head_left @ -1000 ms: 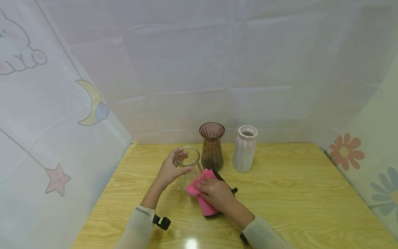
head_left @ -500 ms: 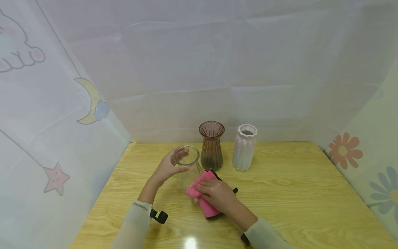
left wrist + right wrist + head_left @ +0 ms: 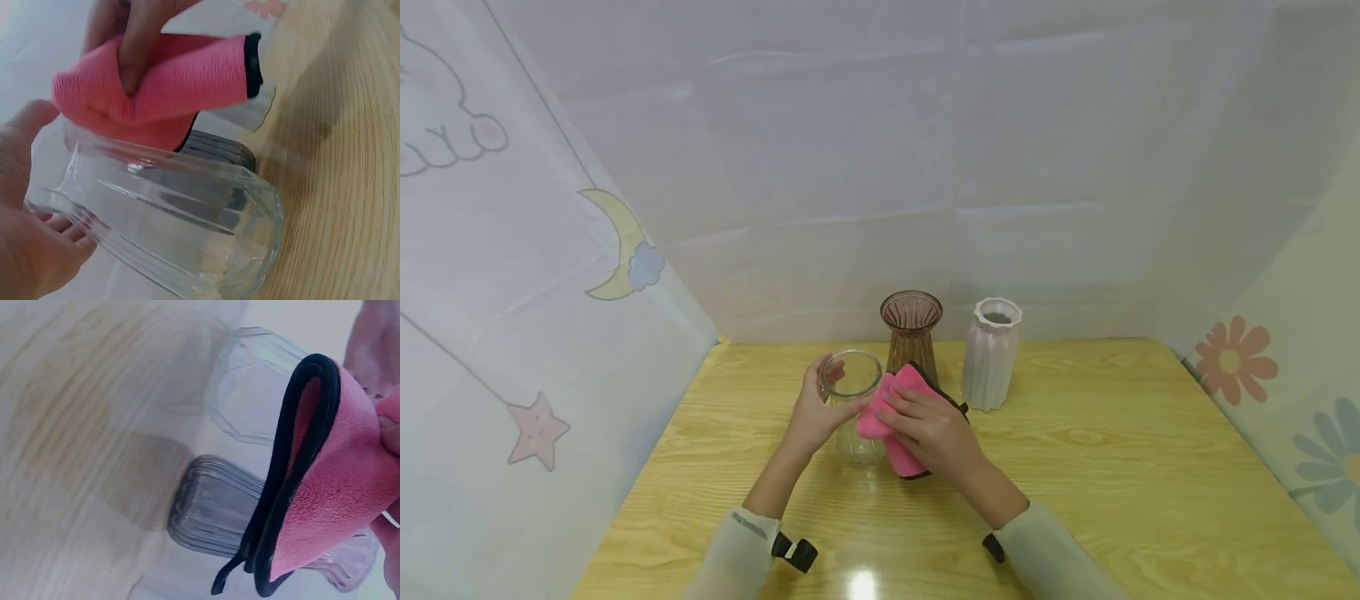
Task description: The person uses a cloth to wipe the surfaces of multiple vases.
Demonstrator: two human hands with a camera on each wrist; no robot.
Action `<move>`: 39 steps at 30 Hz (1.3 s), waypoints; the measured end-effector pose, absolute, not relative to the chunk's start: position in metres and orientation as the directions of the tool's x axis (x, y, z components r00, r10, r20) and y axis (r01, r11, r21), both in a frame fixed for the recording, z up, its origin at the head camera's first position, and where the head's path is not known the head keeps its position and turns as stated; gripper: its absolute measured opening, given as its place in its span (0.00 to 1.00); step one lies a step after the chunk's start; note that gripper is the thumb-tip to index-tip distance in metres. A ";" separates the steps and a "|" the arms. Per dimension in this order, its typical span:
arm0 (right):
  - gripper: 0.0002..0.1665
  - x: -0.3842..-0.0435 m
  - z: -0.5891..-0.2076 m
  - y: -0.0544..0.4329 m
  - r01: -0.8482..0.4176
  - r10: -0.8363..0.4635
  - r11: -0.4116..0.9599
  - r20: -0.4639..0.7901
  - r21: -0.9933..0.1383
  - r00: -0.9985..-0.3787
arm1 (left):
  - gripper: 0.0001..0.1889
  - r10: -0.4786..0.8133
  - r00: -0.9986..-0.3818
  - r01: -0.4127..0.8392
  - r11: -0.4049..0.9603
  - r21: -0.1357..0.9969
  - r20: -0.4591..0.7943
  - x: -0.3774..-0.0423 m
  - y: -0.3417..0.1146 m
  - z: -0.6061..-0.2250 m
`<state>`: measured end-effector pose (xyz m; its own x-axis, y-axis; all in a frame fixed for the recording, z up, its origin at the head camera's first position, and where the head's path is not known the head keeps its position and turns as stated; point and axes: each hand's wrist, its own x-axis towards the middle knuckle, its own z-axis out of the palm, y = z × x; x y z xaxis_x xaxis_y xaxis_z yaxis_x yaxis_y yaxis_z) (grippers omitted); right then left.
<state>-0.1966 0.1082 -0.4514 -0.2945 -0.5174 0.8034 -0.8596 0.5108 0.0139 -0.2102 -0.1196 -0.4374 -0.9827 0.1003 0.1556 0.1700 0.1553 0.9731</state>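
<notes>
My left hand [image 3: 808, 417] holds a clear glass vase [image 3: 859, 446] around its neck, thumb on the near side and fingers behind. Faceted sides and a thick base show on the vase in the left wrist view; whether the base touches the table I cannot tell. In my right hand [image 3: 936, 433] is a folded pink cloth [image 3: 187, 72] with black edging, pinched between thumb and fingers. The cloth lies against the vase's right side, near the neck. A black loop hangs from its edge in the right wrist view, where the cloth covers part of the vase.
Just behind the cloth stands a purple-brown ribbed glass vase [image 3: 911, 342], its lower part hidden. To its right is a white fluted vase [image 3: 990, 362]. Both are near the back of the wooden table [image 3: 1097, 458], before a pale wall sheet [image 3: 850, 167].
My right hand has moved the cloth up the glass vase's side, from low on the body to near the neck. My left hand keeps its hold with a slight shift.
</notes>
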 end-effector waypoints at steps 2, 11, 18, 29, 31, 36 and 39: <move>0.26 -0.200 -0.453 0.107 -0.867 -0.529 0.497 0.802 0.029 -0.277 | 0.55 0.076 -0.988 0.147 0.157 0.977 0.136 -0.210 -0.117 -0.438; 0.23 -0.205 -0.466 0.098 -0.879 -0.521 0.477 0.810 0.014 -0.269 | 0.55 0.032 -0.993 0.118 0.196 0.973 0.114 -0.209 -0.110 -0.439; 0.26 -0.199 -0.467 0.094 -0.866 -0.518 0.498 0.787 -0.041 -0.335 | 0.54 0.023 -0.993 0.115 0.236 0.965 0.113 -0.210 -0.112 -0.439; 0.21 -0.186 -0.478 0.092 -0.827 -0.581 0.562 0.697 -0.031 -0.421 | 0.49 0.166 -0.978 0.166 0.228 0.959 0.129 -0.218 -0.126 -0.439; 0.21 -0.185 -0.480 0.091 -0.820 -0.594 0.572 0.682 -0.014 -0.426 | 0.49 0.193 -0.973 0.169 0.211 0.963 0.129 -0.221 -0.129 -0.440; 0.20 -0.179 -0.480 0.092 -0.812 -0.637 0.583 0.619 -0.003 -0.459 | 0.49 0.221 -0.966 0.171 0.174 0.970 0.130 -0.226 -0.134 -0.443; 0.19 -0.177 -0.480 0.092 -0.807 -0.648 0.590 0.585 -0.020 -0.488 | 0.49 0.240 -0.961 0.179 0.170 0.969 0.136 -0.227 -0.135 -0.443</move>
